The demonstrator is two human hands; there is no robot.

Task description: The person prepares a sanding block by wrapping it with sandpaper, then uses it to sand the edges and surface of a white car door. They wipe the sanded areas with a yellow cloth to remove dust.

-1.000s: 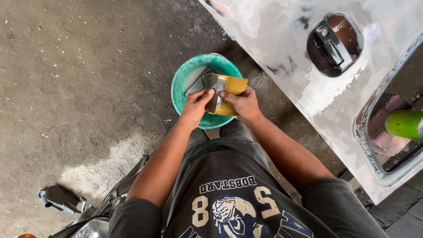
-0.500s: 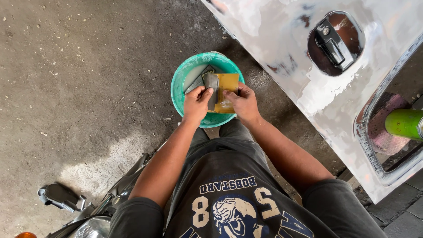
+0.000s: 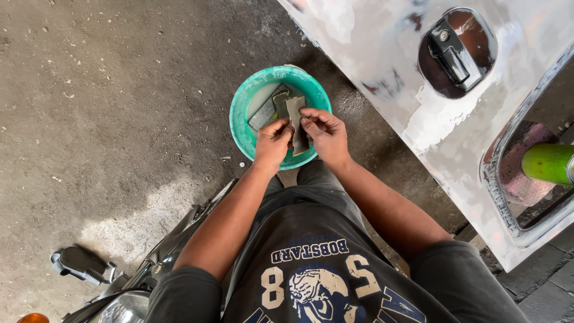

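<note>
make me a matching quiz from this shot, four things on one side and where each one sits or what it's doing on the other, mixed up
Things:
1. teal basin
2. grey sheet
3. black door handle
4. green cylinder

Places or states:
A. set in a round recess of the pale car panel
B. on the concrete floor, in front of the person's knees
C. at the right edge, behind the panel's opening
D. pinched between the left hand and right hand, over the basin

Pairs: 1-B, 2-D, 3-A, 4-C
</note>
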